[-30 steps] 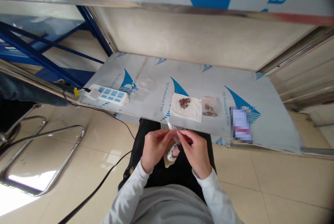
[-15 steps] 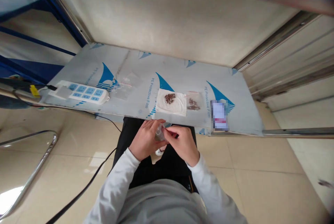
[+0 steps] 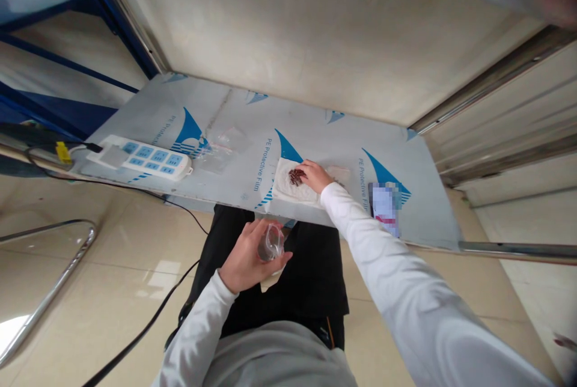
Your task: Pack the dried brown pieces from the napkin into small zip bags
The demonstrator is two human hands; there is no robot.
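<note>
Low in front of my lap, my left hand (image 3: pixel 247 256) curls around a small clear plastic bag (image 3: pixel 271 244), its mouth spread round between thumb and fingers. My right hand (image 3: pixel 315 175) reaches onto the table, its fingertips together at a pile of small brown cylindrical pieces (image 3: pixel 295 177). Those pieces lie on a white cloth or paper square (image 3: pixel 288 193). What exactly sits between my right fingertips is too small to make out. Beside the square, a second clear bag (image 3: pixel 341 174) with brown pieces is partly covered by my right hand and sleeve.
The narrow table (image 3: pixel 234 179) is covered in printed protective film. A white power strip (image 3: pixel 153 158) and flat clear bags (image 3: pixel 220 146) lie to the left. At the right lies a phone (image 3: pixel 384 207). A black cable (image 3: pixel 148 321) hangs at the left.
My right hand has left the clear bag and moved forward to the brown pieces on the white square. The bag stays in my left hand, its mouth now wide apart.
</note>
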